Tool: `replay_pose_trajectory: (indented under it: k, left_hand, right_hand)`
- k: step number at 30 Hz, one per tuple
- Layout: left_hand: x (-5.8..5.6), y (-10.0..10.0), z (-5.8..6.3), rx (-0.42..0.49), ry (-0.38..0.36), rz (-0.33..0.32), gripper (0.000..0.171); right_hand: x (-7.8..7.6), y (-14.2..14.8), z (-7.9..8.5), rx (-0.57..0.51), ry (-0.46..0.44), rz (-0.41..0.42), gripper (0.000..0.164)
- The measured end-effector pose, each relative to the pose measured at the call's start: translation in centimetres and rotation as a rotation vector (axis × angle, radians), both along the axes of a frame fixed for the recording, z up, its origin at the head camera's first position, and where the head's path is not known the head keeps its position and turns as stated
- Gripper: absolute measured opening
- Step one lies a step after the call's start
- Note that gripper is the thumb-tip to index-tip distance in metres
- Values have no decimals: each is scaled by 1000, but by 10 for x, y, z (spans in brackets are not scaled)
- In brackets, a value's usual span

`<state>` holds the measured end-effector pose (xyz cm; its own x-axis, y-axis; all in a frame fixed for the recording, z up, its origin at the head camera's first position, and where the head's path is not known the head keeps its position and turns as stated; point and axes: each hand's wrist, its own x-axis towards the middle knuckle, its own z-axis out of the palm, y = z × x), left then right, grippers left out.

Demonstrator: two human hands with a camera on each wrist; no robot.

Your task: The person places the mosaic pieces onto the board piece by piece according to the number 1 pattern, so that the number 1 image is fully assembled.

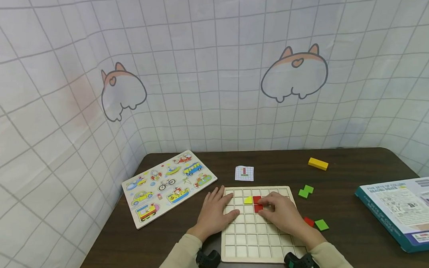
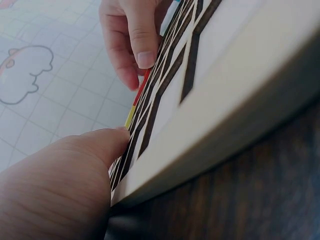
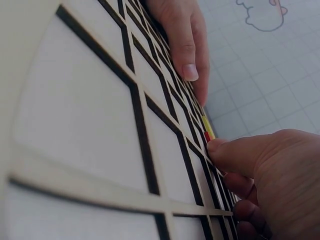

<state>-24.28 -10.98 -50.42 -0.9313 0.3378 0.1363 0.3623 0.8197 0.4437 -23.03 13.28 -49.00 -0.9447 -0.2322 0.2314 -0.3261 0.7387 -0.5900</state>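
A pale wooden grid board [image 1: 240,240] lies flat on the table. Set in its upper cells are a yellow piece with a curved edge [image 1: 247,200] and red square tiles [image 1: 257,208], side by side. My right hand [image 1: 284,213] pinches at the red tiles with thumb and forefinger; its other fingers are curled, and the fingertips partly cover the red. Along the board's left edge rests my left hand [image 1: 215,212], fingers extended and thumb lying over the cells. In the right wrist view the right thumb [image 3: 235,154] touches a red tile's edge.
Beyond the board lies a small pattern card [image 1: 244,173]. A vehicle picture puzzle [image 1: 159,198] is at the left. Green pieces [image 1: 321,225], a loose red piece [image 1: 309,221] and a yellow block [image 1: 318,164] lie to the right, near a boxed set [image 1: 404,209].
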Motion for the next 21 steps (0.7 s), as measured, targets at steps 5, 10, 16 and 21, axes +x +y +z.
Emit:
replay_pose_trajectory:
  k: [5, 10, 16, 21]
  left_hand:
    - [0, 1, 1, 1, 5, -8, 62]
    - [-2, 1, 4, 5, 18, -17, 62]
    - [-1, -1, 2, 13, 20, -24, 62]
    - [0, -1, 1, 18, 13, -20, 62]
  right_hand:
    - [3, 1, 0, -4, -4, -18, 23]
    - [10, 1, 1, -36, -7, -25, 25]
    - [19, 6, 4, -75, -5, -22, 25]
    - [24, 17, 7, -70, 24, -17, 24]
